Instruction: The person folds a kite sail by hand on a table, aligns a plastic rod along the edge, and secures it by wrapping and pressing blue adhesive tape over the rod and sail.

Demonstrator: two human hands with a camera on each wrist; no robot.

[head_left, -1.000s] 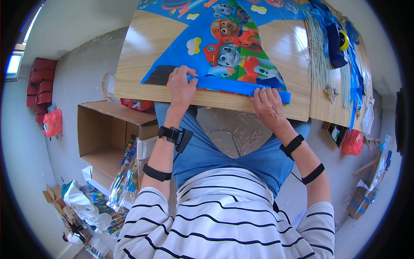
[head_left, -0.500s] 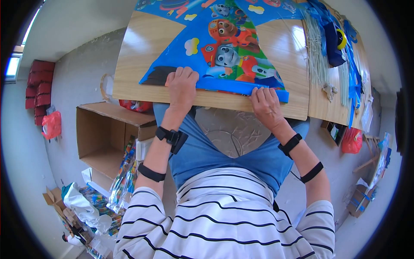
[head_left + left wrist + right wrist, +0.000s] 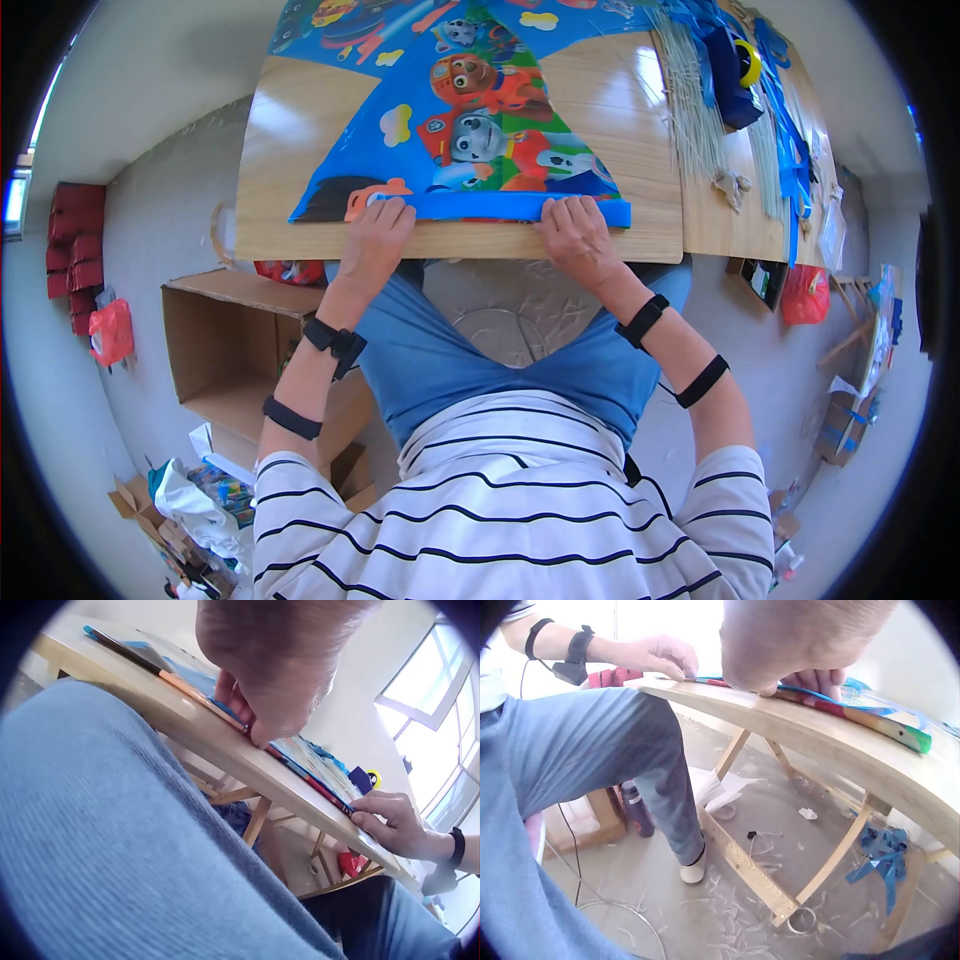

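A blue sheet with cartoon dog prints narrows away from me on the table. Along its near edge runs a plain blue folded strip. My left hand pinches this edge toward its left part, fingertips on top and thumb at the front, beside an orange print. Farther right, my right hand pinches the same edge, thumb and fingers around it in the left wrist view. Past that hand, the right wrist view shows the edge as a narrow roll with a green end.
Thin pale sticks, blue ribbons and a yellow tape roll lie on the table's right part. A cardboard box stands below left. Wooden trestle legs hold the tabletop. Scraps litter the floor.
My left fingers have drawn back toward the near edge, uncovering the orange print beside them. My right hand keeps its place on the strip. The head view has shifted and turned a little.
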